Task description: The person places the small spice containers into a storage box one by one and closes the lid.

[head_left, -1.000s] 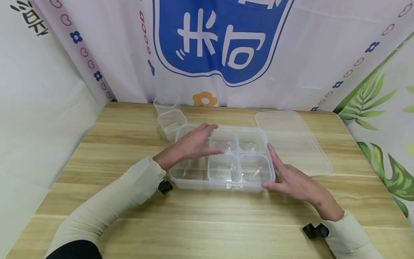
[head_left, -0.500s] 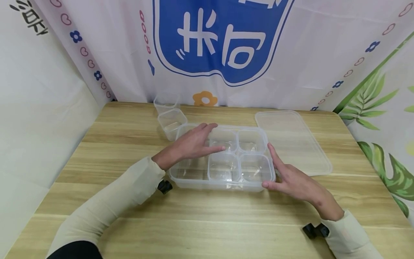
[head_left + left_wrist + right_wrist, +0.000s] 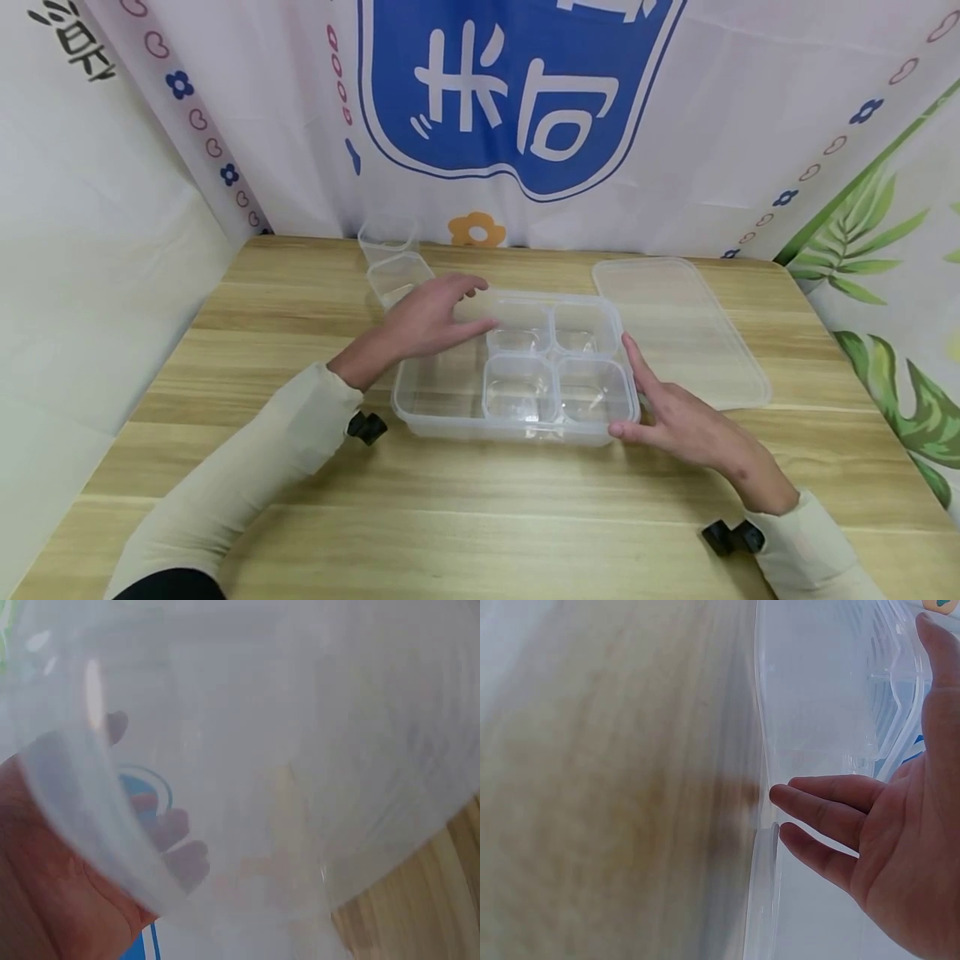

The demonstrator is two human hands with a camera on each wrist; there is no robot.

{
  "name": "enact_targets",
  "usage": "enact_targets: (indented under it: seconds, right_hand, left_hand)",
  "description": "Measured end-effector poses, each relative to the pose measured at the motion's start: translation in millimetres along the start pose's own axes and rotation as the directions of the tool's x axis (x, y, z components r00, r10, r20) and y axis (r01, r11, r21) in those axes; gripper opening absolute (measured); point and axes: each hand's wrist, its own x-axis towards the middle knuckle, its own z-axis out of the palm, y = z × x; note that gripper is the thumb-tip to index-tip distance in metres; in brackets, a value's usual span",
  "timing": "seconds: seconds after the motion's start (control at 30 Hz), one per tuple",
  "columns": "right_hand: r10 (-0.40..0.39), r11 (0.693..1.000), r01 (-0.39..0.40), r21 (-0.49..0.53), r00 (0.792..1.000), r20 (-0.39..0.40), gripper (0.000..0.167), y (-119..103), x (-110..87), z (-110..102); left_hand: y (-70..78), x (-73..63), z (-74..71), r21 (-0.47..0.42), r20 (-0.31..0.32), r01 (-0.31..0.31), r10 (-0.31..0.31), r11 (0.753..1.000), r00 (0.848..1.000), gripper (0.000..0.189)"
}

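A clear plastic box point(image 3: 442, 425) stands on the table, with several small clear inner containers point(image 3: 517, 387) fitted in its right part. My left hand point(image 3: 423, 321) hovers over the box's left part, thumb and fingers apart and holding nothing. In the left wrist view, blurred clear plastic point(image 3: 247, 712) covers much of that hand point(image 3: 67, 877). Against the box's right end rests my right hand point(image 3: 686, 425), fingers spread and fairly straight. The right wrist view shows the right hand's fingers point(image 3: 821, 814) extended beside the box wall point(image 3: 817, 690).
Two more small clear containers point(image 3: 397, 271) stand behind the left hand, at the back left of the wooden table point(image 3: 480, 517). A flat translucent lid point(image 3: 690, 325) lies to the right of the box. Printed cloth point(image 3: 300, 192) hangs along the back edge.
My left hand has drawn back to the left, off the inner containers, and now partly covers the nearer loose container. The right hand and the box stay where they were.
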Motion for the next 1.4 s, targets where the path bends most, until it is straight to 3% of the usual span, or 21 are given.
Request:
enact_targets:
  seconds: [0.23, 0.37, 0.53, 0.77, 0.9, 1.03, 1.2, 1.4]
  right_hand:
    - [-0.004, 1.0, 0.004, -0.015, 1.0, -0.006, 0.114, -0.1, -0.9, 0.3]
    - [-0.006, 1.0, 0.006, -0.019, 1.0, -0.008, 0.114, -0.1, -1.0, 0.1]
    - [-0.008, 1.0, 0.008, -0.019, 1.0, -0.004, 0.114, 0.2, -1.0, 0.0]
    - [-0.012, 1.0, 0.012, -0.027, 1.0, -0.005, 0.114, 0.4, -0.5, 0.0]
    - [-0.011, 1.0, 0.011, -0.023, 1.0, -0.004, 0.114, 0.5, -0.6, 0.3]
    - [-0.01, 1.0, 0.01, -0.009, 1.0, -0.002, 0.114, 0.6, -0.5, 0.8]
    - [-0.005, 1.0, 0.005, 0.0, 1.0, 0.001, 0.114, 0.8, -0.6, 1.8]
    - [-0.011, 1.0, 0.011, -0.004, 1.0, -0.003, 0.114, 0.0, -0.2, 0.9]
  left_hand:
    - [-19.8, -7.8, -12.3, -0.058, -0.085, -0.005, 0.0, 0.998, 0.996, 0.054]
    - [-30.4, -14.9, -23.2, -0.113, -0.149, 0.013, -0.03, 0.993, 0.988, 0.047]
    - [-47.7, -22.0, -31.8, -0.114, -0.2, 0.077, -0.099, 0.99, 0.975, 0.045]
    - [-75.8, -28.0, -34.5, -0.098, -0.273, 0.089, -0.113, 0.991, 0.955, 0.048]
    - [-90.0, -30.7, -33.5, -0.117, -0.275, 0.116, -0.144, 0.986, 0.951, 0.054]
    - [-102.2, -32.2, -32.5, -0.172, -0.253, 0.174, -0.214, 0.97, 0.943, 0.061]
    - [-114.7, -33.8, -30.0, -0.217, -0.191, 0.253, -0.296, 0.943, 0.936, 0.076]
    - [-119.2, -35.3, -28.8, -0.258, -0.118, 0.284, -0.323, 0.923, 0.939, 0.093]
